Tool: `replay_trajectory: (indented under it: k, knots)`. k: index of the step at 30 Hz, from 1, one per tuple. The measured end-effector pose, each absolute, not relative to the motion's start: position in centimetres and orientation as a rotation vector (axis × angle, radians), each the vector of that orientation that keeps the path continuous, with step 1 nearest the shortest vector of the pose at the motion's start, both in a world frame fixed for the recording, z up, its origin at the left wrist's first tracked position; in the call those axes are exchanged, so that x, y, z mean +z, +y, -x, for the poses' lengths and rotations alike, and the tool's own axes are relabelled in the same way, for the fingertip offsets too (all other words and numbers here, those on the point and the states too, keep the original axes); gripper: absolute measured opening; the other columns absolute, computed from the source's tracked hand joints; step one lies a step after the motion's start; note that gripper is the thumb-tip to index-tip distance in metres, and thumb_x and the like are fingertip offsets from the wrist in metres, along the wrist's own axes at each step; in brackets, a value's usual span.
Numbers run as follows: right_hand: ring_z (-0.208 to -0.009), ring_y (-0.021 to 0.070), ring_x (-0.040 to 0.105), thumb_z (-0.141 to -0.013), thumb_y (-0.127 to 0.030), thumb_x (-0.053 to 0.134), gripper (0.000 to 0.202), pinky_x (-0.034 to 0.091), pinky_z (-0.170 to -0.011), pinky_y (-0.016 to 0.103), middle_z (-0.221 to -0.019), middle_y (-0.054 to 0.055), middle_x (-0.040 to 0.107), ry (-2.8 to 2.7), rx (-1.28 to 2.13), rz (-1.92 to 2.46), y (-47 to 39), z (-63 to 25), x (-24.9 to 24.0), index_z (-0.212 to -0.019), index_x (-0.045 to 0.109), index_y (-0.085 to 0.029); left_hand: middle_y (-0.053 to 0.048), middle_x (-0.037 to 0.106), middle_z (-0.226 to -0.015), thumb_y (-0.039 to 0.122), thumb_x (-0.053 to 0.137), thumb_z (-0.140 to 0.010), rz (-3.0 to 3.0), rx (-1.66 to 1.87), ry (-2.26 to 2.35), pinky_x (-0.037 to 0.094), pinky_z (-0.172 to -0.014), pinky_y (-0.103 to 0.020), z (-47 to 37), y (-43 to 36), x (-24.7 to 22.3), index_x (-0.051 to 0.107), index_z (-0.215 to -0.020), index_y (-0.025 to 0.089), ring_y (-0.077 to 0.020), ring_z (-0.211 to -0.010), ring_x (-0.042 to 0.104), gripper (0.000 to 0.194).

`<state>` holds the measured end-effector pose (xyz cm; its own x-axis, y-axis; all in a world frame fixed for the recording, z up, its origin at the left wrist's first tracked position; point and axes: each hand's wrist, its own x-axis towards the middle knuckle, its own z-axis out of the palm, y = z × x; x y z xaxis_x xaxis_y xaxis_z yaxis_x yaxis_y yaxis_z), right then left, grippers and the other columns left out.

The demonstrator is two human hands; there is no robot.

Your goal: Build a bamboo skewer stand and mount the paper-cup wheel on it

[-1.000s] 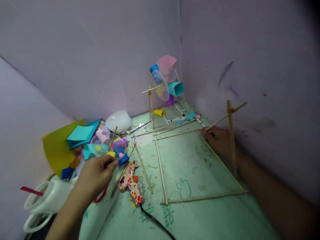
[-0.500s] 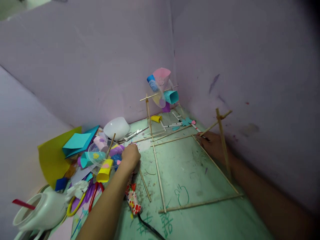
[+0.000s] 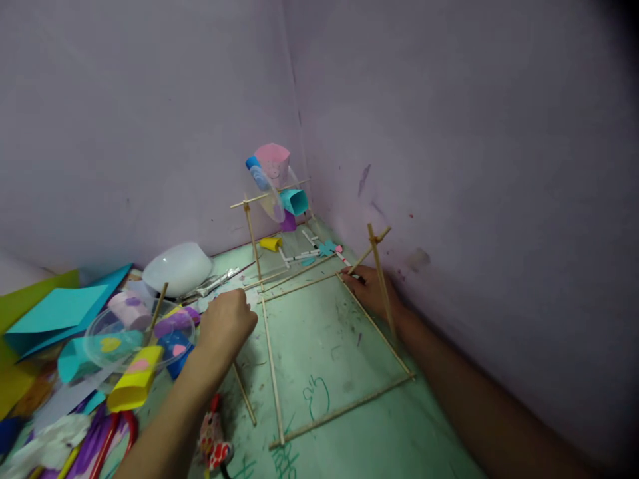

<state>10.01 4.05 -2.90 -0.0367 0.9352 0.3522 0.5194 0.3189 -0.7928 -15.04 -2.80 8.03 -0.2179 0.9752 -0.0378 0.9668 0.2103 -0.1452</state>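
My right hand pinches the far right corner of a rectangular wooden stick frame that lies on the green table. Two crossed sticks rise from that frame's right side, tied near the top. My left hand is closed above the table, left of the frame; what its fingers hold, if anything, is hidden. Below it lies a loose stick, partly covered by the hand. Near my left forearm is a red-and-white patterned object with a dark cord. A clear plastic disc carrying coloured paper cups lies left of that forearm.
Behind the frame stands a stick support bearing another wheel with a pink paper cup. A white bowl, coloured paper sheets and red scissor handles crowd the left. Purple walls enclose the table's far corner.
The view has shifted right and closer, so things appear further left. My left hand has moved slightly away from the paper-cup disc towards the frame. My right hand keeps its place at the corner.
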Motion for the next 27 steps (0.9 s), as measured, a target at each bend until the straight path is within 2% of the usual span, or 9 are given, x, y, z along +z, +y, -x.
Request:
replay_trajectory:
  k: [7,11,15,19,23,25,27]
  knots:
    - [-0.063,0.0173,0.063,-0.078,-0.032,0.055,0.029,0.05,-0.064,0.031,-0.092,0.008,0.071,-1.667,0.57,1.329,4.0,-10.1,-2.4,-0.1,0.068,-0.019,-0.011,0.069,-0.091,0.025,0.041,-0.077,2.088,0.052,-2.299,0.042,-0.069,-0.031,11.8,-3.1,8.9,0.064,-0.089,0.021,-0.0269,-0.091,0.062,0.027]
    - [-0.062,0.0161,0.062,-0.073,-0.023,0.057,0.034,0.05,-0.061,0.029,-0.091,0.006,0.071,-1.724,0.592,1.318,4.1,-10.8,-1.9,-0.105,0.066,-0.022,-0.009,0.069,-0.085,0.022,0.039,-0.078,2.112,0.04,-2.246,0.038,-0.062,-0.031,10.6,-4.0,9.5,0.061,-0.08,0.022,-0.026,-0.082,0.063,0.023]
    - [-0.061,0.0161,0.063,-0.072,-0.016,0.052,0.037,0.05,-0.057,0.026,-0.078,0.002,0.071,-1.81,0.672,1.26,3.8,-12.2,-0.7,-0.105,0.065,-0.025,-0.007,0.068,-0.082,0.017,0.037,-0.079,2.131,0.079,-2.233,0.036,-0.061,-0.029,10.4,-5.3,9.8,0.057,-0.073,0.021,-0.0239,-0.079,0.063,0.022]
    - [-0.074,0.0197,0.065,-0.081,-0.027,0.044,0.029,0.052,-0.065,0.031,-0.087,0.006,0.07,-1.607,0.832,1.205,2.7,-13.0,1.4,-0.099,0.066,-0.021,-0.006,0.068,-0.091,0.018,0.037,-0.079,2.115,0.116,-2.315,0.039,-0.065,-0.03,11.1,-7.0,9.8,0.061,-0.085,0.023,-0.0246,-0.086,0.063,0.025]
    - [-0.088,0.0217,0.065,-0.086,-0.051,0.034,0.045,0.051,-0.079,0.038,-0.101,0.011,0.067,-1.28,0.971,1.033,1.0,-12.7,3.6,-0.105,0.06,-0.019,-0.007,0.068,-0.099,0.024,0.037,-0.081,2.022,0.123,-2.415,0.041,-0.07,-0.031,12.7,-8.3,10.0,0.062,-0.097,0.023,-0.0259,-0.091,0.062,0.029]
    - [-0.101,0.0227,0.061,-0.083,-0.057,0.039,0.047,0.046,-0.09,0.041,-0.109,0.009,0.065,-1.265,0.953,0.893,0.3,-12.4,4.3,-0.109,0.058,-0.023,-0.008,0.069,-0.095,0.025,0.036,-0.082,1.99,0.087,-2.413,0.041,-0.071,-0.031,14.0,-8.3,10.2,0.063,-0.092,0.021,-0.0254,-0.09,0.062,0.029]
    - [-0.111,0.0238,0.055,-0.08,-0.056,0.047,0.045,0.039,-0.099,0.043,-0.114,0.005,0.062,-1.311,0.891,0.81,-0.3,-12.1,4.6,-0.112,0.056,-0.027,-0.008,0.07,-0.092,0.024,0.036,-0.081,1.968,0.048,-2.409,0.041,-0.071,-0.029,15.4,-7.7,10.3,0.064,-0.089,0.02,-0.0239,-0.089,0.062,0.029]
